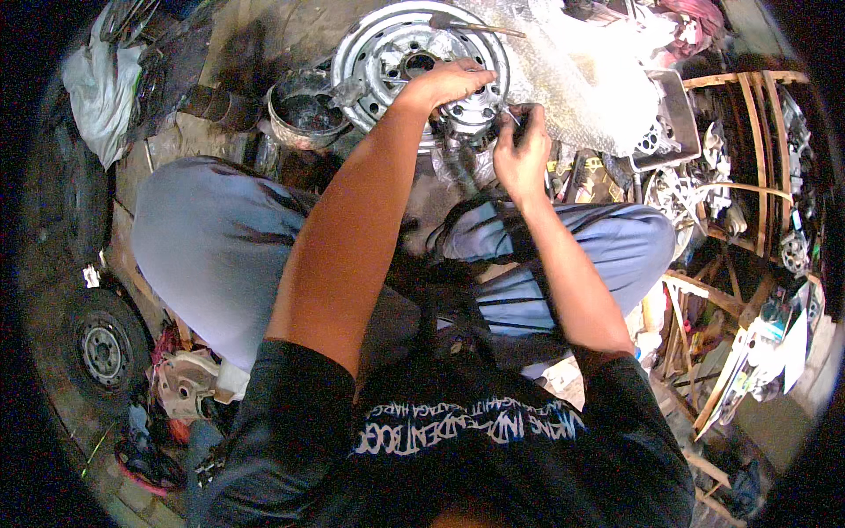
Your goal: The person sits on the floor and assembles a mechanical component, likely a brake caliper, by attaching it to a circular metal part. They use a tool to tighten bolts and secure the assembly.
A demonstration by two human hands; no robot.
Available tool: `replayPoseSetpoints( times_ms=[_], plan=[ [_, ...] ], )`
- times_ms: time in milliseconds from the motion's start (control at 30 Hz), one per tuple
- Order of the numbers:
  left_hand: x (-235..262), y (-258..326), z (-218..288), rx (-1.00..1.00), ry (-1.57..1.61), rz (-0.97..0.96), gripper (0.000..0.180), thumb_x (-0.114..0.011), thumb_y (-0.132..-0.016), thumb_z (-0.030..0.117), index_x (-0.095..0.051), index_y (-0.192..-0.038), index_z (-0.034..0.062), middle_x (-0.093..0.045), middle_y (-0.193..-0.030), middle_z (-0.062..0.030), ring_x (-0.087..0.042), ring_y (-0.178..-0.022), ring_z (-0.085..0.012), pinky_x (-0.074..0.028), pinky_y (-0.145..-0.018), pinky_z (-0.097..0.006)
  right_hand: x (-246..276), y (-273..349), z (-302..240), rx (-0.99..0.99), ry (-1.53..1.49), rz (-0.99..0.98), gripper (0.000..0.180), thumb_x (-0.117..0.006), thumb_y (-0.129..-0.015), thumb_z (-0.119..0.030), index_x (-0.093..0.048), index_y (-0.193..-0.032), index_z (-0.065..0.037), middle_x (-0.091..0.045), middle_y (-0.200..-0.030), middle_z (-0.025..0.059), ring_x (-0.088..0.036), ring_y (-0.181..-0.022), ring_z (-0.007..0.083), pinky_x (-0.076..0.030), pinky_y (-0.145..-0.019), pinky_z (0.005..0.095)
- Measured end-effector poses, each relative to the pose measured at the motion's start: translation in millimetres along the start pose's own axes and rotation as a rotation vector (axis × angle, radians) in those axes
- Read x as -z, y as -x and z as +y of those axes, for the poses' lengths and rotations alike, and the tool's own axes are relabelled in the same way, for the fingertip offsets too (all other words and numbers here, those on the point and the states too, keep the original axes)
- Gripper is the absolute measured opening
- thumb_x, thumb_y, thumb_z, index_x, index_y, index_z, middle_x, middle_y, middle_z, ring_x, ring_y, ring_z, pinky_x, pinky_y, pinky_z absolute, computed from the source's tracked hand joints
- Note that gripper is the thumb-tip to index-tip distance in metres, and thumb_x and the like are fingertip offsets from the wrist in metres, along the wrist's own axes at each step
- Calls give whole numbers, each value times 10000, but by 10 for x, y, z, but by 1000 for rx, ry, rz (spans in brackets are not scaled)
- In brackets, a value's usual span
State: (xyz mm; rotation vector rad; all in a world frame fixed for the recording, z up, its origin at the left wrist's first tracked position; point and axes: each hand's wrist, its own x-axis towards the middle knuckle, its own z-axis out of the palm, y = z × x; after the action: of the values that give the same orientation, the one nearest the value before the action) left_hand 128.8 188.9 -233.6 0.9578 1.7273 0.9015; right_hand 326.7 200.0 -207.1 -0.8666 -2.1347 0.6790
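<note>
- Cluttered workshop floor (286, 31) is spreading around the seated person, whose bent legs are framing the work.
- Wooden racks (751, 167) are standing at the right, with mixed parts and scraps crowding them.
- To the left, a tyre on a rim (132, 352) is showing low down, and a pale cloth (101, 92) is hanging higher up.
- Clear wrapping (563, 88) is catching bright glare just right of a large silvery steel wheel (356, 57); a thin brown-handled tool (482, 27) is lying across the wheel's upper part.
- Left of the wheel, a round bowl (280, 126) is holding dark contents too unclear to name.
- At the right, a grey tray (691, 110) is containing pale metal pieces.
- Before the wheel's lower right, a smaller round metal part (473, 114) is sitting between the hands, partly hidden by the left one.
- The left hand (451, 84) is lying palm down over its top, fingers stretched out.
- The right hand (525, 151) is curling its fingers, thumb near forefinger, at the part's right edge; whether it is pinching anything small, one cannot tell.
</note>
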Motion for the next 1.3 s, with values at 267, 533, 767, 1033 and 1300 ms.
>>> replayPoseSetpoints(
  times_ms=[267,533,767,1033,1300],
  plan=[
    [3,15,-57,49,6,77,735,-641,-871,587,-632,-1326,10,-617,-1366,-210,-580,-1279,-338,-439,-1081,-382,-114,179,-396,-167,39,-134,116,-610,-885,-49,-579,-972,21,-683,-850,284,-674,-825,485,-524,-729,543],
    [-77,14,-1,51,-28,166,842,-657,-878,598,-540,-1395,-57,-558,-1426,-252,-548,-1313,-364,-419,-1103,-407,-360,411,-431,-239,96,32,60,-607,-900,-19,-604,-931,32,-681,-797,278,-695,-735,418,-521,-677,479],
    [-62,52,27,39,-100,164,845,-629,-849,630,-587,-1353,-47,-536,-1417,-298,-494,-1354,-413,-371,-1148,-412,-208,360,-271,-82,177,222,101,-605,-900,-21,-604,-972,50,-676,-839,279,-663,-763,472,-491,-698,529],
    [-78,-14,-15,95,-34,118,844,-624,-833,621,-571,-1392,-9,-469,-1484,-298,-377,-1436,-418,-294,-1203,-412,-352,446,-357,-287,166,-23,115,-624,-898,-44,-615,-837,53,-649,-745,283,-669,-699,453,-502,-647,470],
    [-98,11,-17,60,-66,150,824,-577,-840,632,-588,-1383,12,-501,-1468,-275,-406,-1415,-420,-308,-1194,-416,-405,483,-321,-254,125,50,118,-614,-896,-37,-633,-825,55,-644,-744,285,-661,-697,452,-495,-624,473]
  ],
)
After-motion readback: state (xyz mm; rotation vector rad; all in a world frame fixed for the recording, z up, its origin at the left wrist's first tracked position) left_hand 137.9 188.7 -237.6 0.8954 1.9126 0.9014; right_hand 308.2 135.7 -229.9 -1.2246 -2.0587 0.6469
